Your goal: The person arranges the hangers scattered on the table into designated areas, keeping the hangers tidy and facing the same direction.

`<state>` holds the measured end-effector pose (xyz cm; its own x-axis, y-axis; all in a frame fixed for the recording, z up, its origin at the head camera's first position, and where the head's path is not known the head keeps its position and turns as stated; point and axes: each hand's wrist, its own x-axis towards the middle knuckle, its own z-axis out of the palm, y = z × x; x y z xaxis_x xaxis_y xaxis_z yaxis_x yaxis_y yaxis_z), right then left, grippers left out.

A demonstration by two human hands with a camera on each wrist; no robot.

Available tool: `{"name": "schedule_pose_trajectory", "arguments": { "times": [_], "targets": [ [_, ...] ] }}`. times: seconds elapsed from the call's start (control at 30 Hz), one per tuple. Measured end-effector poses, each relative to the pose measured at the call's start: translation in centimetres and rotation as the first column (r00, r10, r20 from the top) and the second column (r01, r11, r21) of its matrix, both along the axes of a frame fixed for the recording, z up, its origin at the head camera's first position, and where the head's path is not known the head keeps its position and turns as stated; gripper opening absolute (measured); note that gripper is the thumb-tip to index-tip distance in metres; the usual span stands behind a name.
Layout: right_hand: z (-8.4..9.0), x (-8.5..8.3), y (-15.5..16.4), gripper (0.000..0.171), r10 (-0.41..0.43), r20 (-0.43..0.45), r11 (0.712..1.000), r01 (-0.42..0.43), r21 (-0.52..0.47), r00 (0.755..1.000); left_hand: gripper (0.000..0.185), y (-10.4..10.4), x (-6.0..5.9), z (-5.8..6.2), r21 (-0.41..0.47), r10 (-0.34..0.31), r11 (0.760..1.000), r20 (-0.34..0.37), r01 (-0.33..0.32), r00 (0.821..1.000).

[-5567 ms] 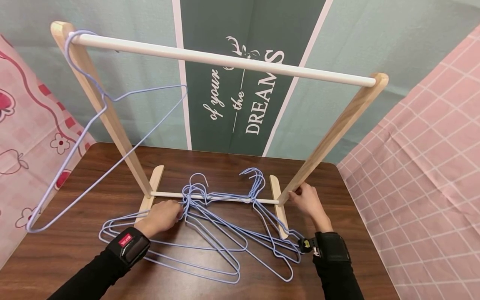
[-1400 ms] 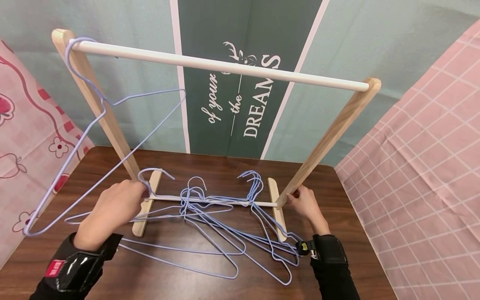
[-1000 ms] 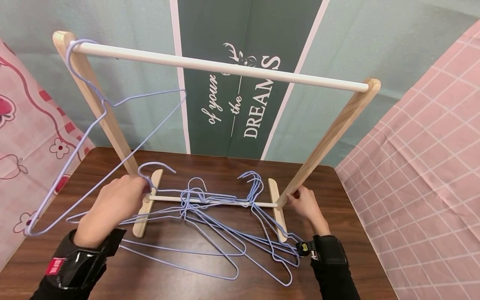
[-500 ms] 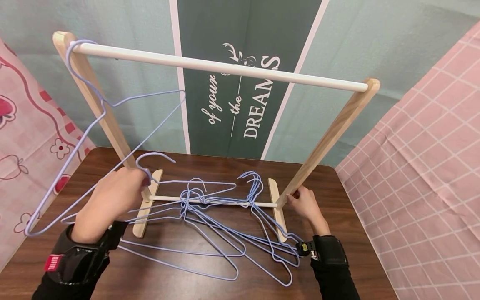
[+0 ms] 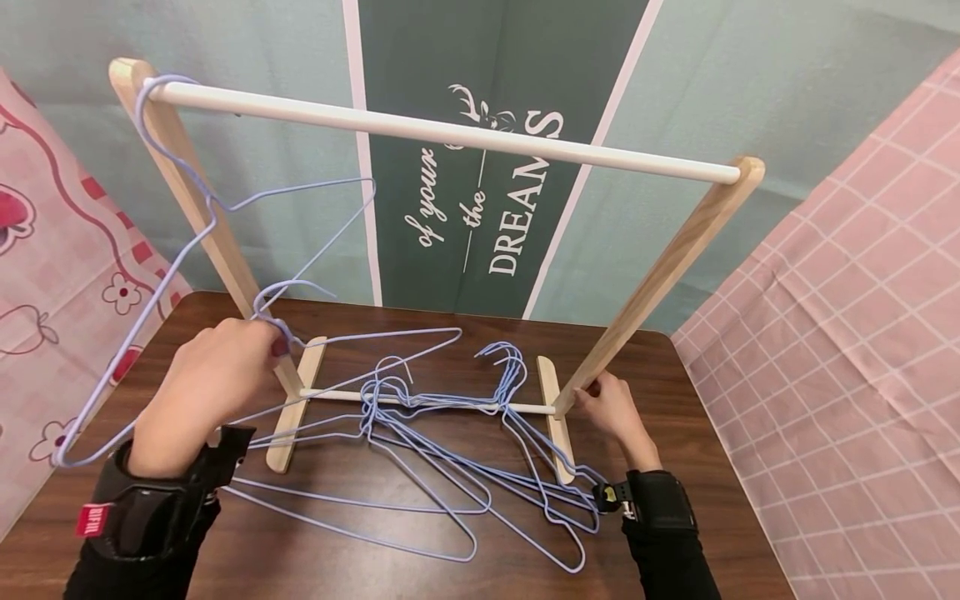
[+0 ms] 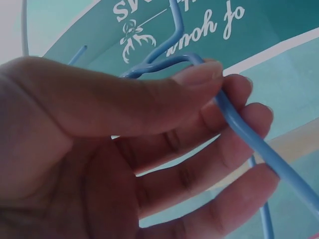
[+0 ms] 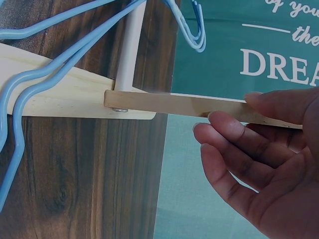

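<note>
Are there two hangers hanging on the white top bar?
No, only one blue hanger hangs from the white top bar, at its left end; the other hangers lie on the table.

Black sleeves, black wrist-mounted cameras

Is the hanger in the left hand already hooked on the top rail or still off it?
Off it. The left hand pinches the hanger near its hook, low by the rack's left post, well below the white rail.
</note>
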<state>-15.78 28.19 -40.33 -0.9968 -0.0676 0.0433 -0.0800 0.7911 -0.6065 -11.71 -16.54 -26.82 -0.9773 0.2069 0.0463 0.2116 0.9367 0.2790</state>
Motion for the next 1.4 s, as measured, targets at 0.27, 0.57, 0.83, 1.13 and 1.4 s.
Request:
{"name": "schedule_pose_trajectory", "arguments": {
  "times": [0.27, 0.57, 0.83, 1.13, 1.4],
  "targets": [
    [0.0, -0.1, 0.0, 0.018, -0.001, -0.011, 1.0, 0.001, 0.003, 1.0, 0.017, -0.3, -0.2, 0.6, 0.015, 0.039, 0.999, 0.01, -0.039, 0.999],
    [0.2, -0.1, 0.0, 0.018, 0.003, -0.021, 1.0, -0.003, 0.007, 1.0, 0.017, -0.7, -0.2, 1.1, 0.004, 0.046, 0.999, -0.02, -0.046, 0.999],
    [0.1, -0.1, 0.0, 0.018, 0.005, -0.014, 1.0, -0.005, 0.01, 1.0, 0.014, -1.1, -0.3, 1.9, 0.013, 0.059, 0.998, -0.04, -0.059, 0.997],
    [0.0, 0.0, -0.1, 0.018, -0.005, 0.003, 1.0, 0.005, -0.005, 1.0, 0.013, -1.6, -0.7, 2.6, -0.01, 0.036, 0.999, -0.058, -0.037, 0.998],
    [0.0, 0.0, 0.0, 0.019, -0.002, -0.006, 1.0, 0.002, 0.01, 1.0, 0.01, -2.2, -0.7, 3.3, 0.001, 0.067, 0.998, -0.046, -0.067, 0.997]
  ]
}}
